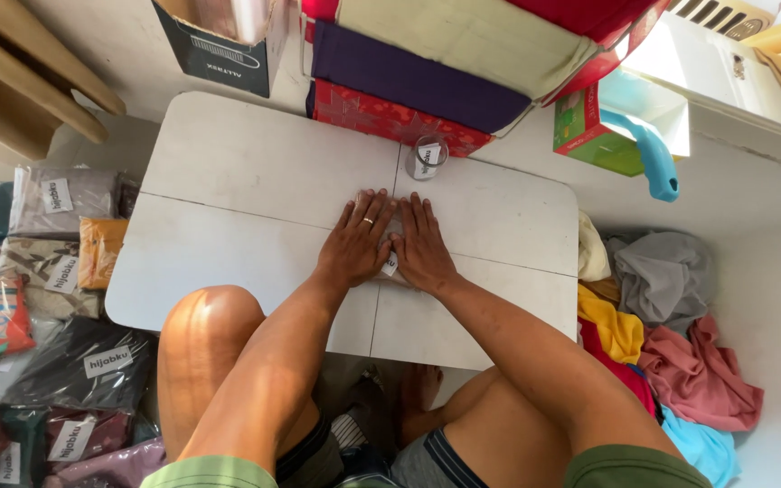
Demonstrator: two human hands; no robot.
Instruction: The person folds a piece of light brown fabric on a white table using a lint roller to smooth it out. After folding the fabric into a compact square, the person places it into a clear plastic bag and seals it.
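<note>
My left hand [356, 242] and my right hand [421, 246] lie flat side by side on a small clear-wrapped packet [390, 264] at the middle of a low white folding table [246, 172]. The fingers of both hands are stretched out, pressing down on the packet. Most of the packet is hidden under my palms; only a white label and a pale edge show between them. A ring sits on one finger of my left hand. A small clear roll of tape [427, 157] stands just beyond my fingertips.
Several bagged folded cloths with white labels [56, 298] cover the floor to the left. Loose coloured cloths [671, 334] are piled at the right. Stacked red, purple and cream cushions [427, 72], a cardboard box [219, 36] and a green box [594, 131] stand behind the table.
</note>
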